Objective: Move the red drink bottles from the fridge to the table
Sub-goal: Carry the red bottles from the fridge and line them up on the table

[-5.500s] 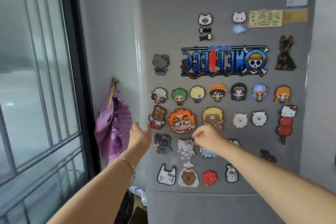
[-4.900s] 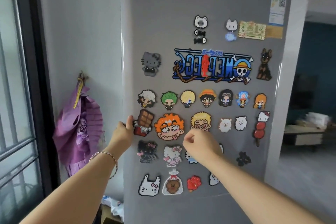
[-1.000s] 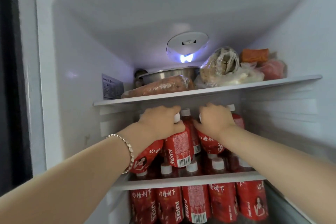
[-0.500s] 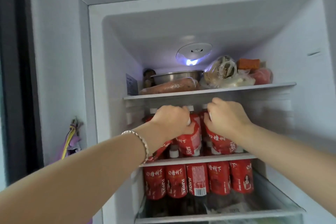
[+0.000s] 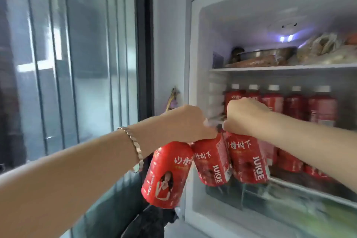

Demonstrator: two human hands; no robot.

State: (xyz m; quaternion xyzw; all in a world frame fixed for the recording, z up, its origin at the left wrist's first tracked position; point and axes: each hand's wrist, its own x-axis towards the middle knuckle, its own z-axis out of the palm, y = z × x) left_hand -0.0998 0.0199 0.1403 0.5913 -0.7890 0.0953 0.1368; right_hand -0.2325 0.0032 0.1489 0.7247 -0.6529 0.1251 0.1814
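The fridge point(image 5: 195, 48) stands open on the right. My left hand point(image 5: 185, 121) grips the necks of two red drink bottles: one point(image 5: 166, 176) hangs over the fridge's left edge, the other point(image 5: 211, 162) beside it. My right hand point(image 5: 245, 116) grips the top of a third red bottle point(image 5: 247, 158), and a further one may hang behind it. All held bottles dangle tilted in front of the fridge's left side. Several more red bottles point(image 5: 295, 102) with white caps stand upright on the shelf inside.
The top shelf point(image 5: 289, 67) carries a metal bowl point(image 5: 268, 53) and bagged food point(image 5: 324, 48). A barred glass window point(image 5: 67, 63) with a dark frame fills the left. A purple item hangs on the wall point(image 5: 173, 98) beside the fridge. A dark object lies on the floor below point(image 5: 154, 220).
Both hands have pulled the gripped bottles out of the shelf and leftward to the fridge's front. My view has swung left, so the window shows.
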